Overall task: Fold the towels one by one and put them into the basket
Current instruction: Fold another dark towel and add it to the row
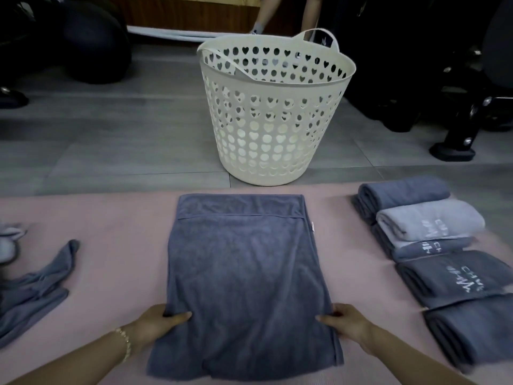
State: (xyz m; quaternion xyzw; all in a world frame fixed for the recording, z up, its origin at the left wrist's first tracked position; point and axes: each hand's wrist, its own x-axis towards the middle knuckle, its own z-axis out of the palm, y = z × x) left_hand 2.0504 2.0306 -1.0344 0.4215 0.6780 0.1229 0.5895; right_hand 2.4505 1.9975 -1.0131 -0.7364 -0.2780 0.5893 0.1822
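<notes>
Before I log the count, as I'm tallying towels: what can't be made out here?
Head view:
Basket floor: hidden by its near wall.
Lettering on folded towels: motion-blurred, unreadable.
Crumpled towels: cut by left edge, count unclear.
Left hand and right hand fingers: under the spread towel.

Blurred folded towels (433,226) at right; crumpled towel (30,298) off left edge.
</notes>
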